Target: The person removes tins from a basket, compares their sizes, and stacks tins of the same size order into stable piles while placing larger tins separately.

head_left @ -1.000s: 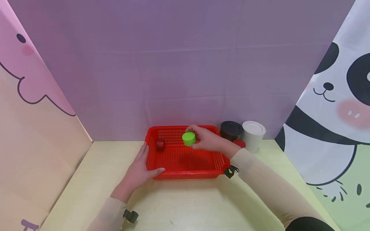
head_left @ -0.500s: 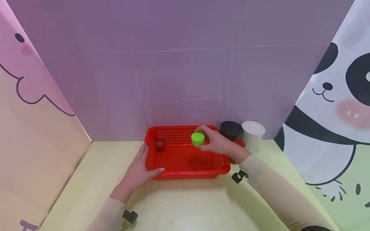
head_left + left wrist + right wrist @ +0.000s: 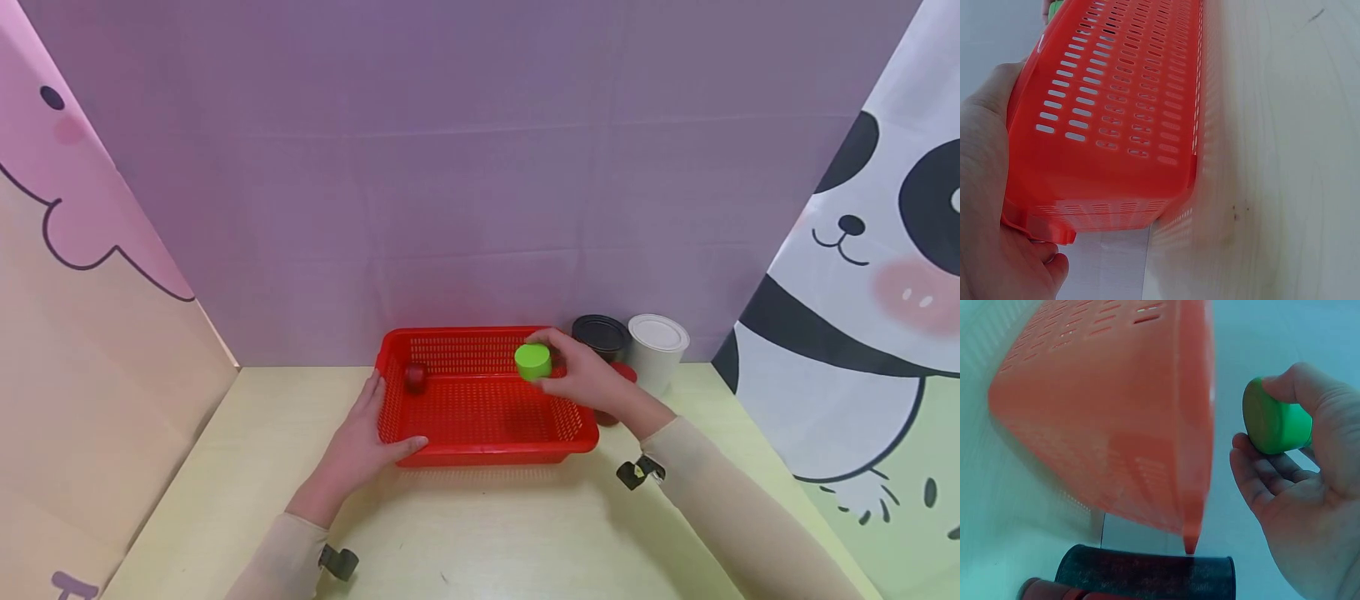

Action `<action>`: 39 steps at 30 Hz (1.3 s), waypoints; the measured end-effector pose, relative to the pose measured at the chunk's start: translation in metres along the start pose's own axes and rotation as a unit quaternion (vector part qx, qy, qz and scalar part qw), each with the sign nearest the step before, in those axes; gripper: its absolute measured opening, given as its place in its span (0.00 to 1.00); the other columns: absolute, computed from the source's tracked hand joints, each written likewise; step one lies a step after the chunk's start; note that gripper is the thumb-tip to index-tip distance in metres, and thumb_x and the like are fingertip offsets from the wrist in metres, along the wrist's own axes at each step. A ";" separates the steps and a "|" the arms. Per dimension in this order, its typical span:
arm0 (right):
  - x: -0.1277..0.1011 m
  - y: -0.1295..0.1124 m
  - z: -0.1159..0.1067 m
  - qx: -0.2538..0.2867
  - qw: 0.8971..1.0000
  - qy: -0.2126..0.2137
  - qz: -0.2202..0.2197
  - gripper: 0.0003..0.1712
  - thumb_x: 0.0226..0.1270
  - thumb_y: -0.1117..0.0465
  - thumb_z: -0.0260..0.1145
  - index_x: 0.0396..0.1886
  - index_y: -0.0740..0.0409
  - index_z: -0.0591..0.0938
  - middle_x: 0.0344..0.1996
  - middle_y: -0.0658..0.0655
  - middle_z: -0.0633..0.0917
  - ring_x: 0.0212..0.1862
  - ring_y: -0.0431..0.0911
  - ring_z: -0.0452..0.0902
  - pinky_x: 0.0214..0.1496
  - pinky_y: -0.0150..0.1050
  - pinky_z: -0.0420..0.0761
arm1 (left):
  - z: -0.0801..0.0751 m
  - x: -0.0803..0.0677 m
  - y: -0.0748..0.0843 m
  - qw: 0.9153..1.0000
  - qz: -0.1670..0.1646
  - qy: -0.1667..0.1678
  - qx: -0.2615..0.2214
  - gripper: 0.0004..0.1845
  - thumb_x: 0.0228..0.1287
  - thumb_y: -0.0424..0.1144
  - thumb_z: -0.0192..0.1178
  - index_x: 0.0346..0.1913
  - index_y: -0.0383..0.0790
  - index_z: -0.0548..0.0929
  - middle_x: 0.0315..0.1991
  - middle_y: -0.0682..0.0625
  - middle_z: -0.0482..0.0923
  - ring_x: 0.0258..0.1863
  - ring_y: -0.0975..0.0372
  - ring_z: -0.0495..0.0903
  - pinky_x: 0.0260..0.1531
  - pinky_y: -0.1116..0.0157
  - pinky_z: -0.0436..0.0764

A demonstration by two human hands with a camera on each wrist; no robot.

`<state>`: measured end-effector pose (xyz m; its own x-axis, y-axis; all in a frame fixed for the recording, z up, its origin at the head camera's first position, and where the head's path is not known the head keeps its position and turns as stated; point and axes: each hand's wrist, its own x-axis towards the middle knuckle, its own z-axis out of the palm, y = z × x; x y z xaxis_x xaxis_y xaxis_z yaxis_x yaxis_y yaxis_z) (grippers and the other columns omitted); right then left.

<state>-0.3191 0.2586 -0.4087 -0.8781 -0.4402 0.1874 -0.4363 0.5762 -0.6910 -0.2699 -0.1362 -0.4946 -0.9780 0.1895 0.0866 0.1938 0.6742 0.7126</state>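
In the head view a red plastic basket [image 3: 480, 450] with slotted walls stands on the table. My left hand [image 3: 365, 442] holds its front left corner, thumb along the front rim and fingers along the left side. The left wrist view shows that hand [image 3: 988, 194] around the rim. My right hand [image 3: 581, 375] pinches a short green cylinder [image 3: 533, 363] between thumb and fingers, over the right part of the basket. Seen from the right wrist, the green cylinder [image 3: 1279, 422] is beyond the basket's rim. Inside the basket, at the left, lies a small dark red round thing [image 3: 416, 377].
Right of the basket stand a black-lidded can [image 3: 600, 333] and a white tub [image 3: 657, 350]. A red-topped container [image 3: 624, 372] is partly hidden behind the right wrist. A purple cloth backdrop [image 3: 480, 183] hangs behind the pale wooden table [image 3: 480, 533].
My right hand has moved right with the green cylinder, from the basket's middle toward its right side. The left hand and the basket have stayed in place.
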 end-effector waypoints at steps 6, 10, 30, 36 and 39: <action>-0.010 0.006 -0.006 -0.028 0.999 0.042 0.016 0.38 0.68 0.67 0.80 0.75 0.55 0.76 0.62 0.60 0.84 0.61 0.62 0.85 0.66 0.63 0.85 | -0.001 -0.001 0.002 1.000 0.003 -0.001 0.003 0.74 0.57 0.67 0.81 0.92 0.42 0.44 0.92 0.45 0.41 0.88 0.41 0.50 0.67 0.38 0.81; -0.016 0.010 -0.011 -0.027 0.997 0.064 0.024 0.38 0.69 0.66 0.81 0.76 0.55 0.76 0.63 0.62 0.84 0.59 0.62 0.87 0.65 0.64 0.85 | -0.001 -0.001 0.003 1.000 0.001 -0.002 0.005 0.74 0.57 0.67 0.81 0.92 0.42 0.44 0.92 0.44 0.41 0.88 0.41 0.50 0.68 0.38 0.81; -0.051 0.028 -0.029 -0.001 0.988 0.146 0.042 0.41 0.71 0.70 0.79 0.80 0.62 0.72 0.67 0.65 0.78 0.57 0.63 0.87 0.58 0.34 0.87 | -0.001 -0.002 0.006 1.000 0.006 -0.002 -0.003 0.73 0.58 0.66 0.81 0.92 0.41 0.44 0.92 0.44 0.41 0.88 0.42 0.51 0.66 0.39 0.82; -0.060 0.034 -0.030 -0.020 0.983 0.177 0.046 0.40 0.72 0.68 0.78 0.81 0.59 0.74 0.63 0.64 0.79 0.54 0.62 0.84 0.51 0.25 0.83 | 0.000 -0.002 0.006 1.000 0.005 -0.002 -0.002 0.73 0.57 0.66 0.81 0.92 0.41 0.44 0.92 0.44 0.41 0.88 0.42 0.51 0.67 0.39 0.82; -0.063 0.039 -0.029 -0.033 0.979 0.194 0.045 0.40 0.72 0.68 0.78 0.81 0.59 0.74 0.61 0.64 0.79 0.55 0.60 0.83 0.50 0.23 0.81 | 0.000 -0.002 0.005 1.000 0.004 -0.002 0.000 0.73 0.57 0.67 0.81 0.92 0.41 0.44 0.92 0.44 0.41 0.89 0.42 0.50 0.69 0.38 0.80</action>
<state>-0.2865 0.3292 -0.4274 -0.9167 -0.0985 0.3873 -0.3541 0.6495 -0.6729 -0.2674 -0.1331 -0.4916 -0.9762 0.1980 0.0891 0.2014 0.6728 0.7118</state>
